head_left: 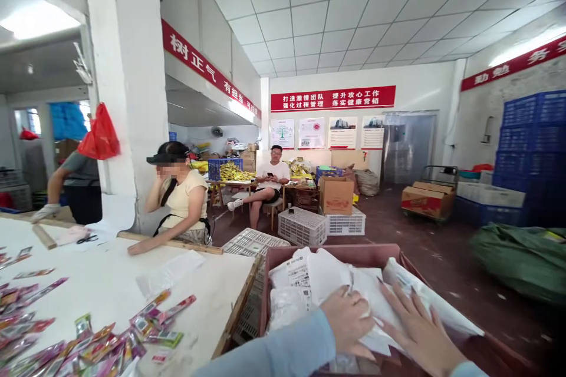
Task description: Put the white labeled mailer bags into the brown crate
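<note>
white plastic bags [327,283] | crumpled, printed labels | heaped in dark red crate [354,253] | beside table's right edge

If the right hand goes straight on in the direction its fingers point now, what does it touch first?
The right hand points up and left across the white bags in the reddish crate. It would probably slide over those bags first, then meet the crate's far wall; depth is unclear.

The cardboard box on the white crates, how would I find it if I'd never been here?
Look under the long red banner on the far wall. Below it, right of the seated person in a white shirt, a brown cardboard box stands on white plastic crates. Unlike the flatter boxes on the cart, it stands tall.
</note>
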Demonstrator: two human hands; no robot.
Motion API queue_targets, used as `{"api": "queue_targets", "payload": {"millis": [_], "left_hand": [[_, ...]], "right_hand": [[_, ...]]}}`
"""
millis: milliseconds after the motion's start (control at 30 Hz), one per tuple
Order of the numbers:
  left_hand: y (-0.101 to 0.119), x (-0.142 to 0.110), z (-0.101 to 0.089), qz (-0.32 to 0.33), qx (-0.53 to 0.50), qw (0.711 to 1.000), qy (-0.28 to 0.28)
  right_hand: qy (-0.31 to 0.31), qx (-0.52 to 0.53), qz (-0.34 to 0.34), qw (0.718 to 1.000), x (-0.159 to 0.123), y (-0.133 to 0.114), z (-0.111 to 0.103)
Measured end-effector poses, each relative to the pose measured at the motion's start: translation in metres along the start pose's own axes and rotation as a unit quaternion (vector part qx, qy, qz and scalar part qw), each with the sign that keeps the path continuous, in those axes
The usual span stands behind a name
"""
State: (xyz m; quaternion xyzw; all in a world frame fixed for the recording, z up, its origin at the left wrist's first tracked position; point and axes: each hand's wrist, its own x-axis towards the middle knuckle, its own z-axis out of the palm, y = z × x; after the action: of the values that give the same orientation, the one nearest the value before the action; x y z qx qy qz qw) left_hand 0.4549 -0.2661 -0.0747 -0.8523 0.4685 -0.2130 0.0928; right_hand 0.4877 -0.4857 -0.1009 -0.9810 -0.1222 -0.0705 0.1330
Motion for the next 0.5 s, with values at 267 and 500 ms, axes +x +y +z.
{"api": "queue_targets", "payload": {"millis": [267, 500], "left_hand": [[-0.031, -0.023, -0.005, -0.386, -0.283, 0.877, -0.045], [-0.031, -0.019, 0.062, -0.443, -0.322, 0.827, -0.125]], "right_hand": [[-0.045, 0.04, 0.217, 0.974, 0.035, 0.028, -0.003], [0.025, 0.325, 0.089, 0.941, 0.051, 0.069, 0.046]]}}
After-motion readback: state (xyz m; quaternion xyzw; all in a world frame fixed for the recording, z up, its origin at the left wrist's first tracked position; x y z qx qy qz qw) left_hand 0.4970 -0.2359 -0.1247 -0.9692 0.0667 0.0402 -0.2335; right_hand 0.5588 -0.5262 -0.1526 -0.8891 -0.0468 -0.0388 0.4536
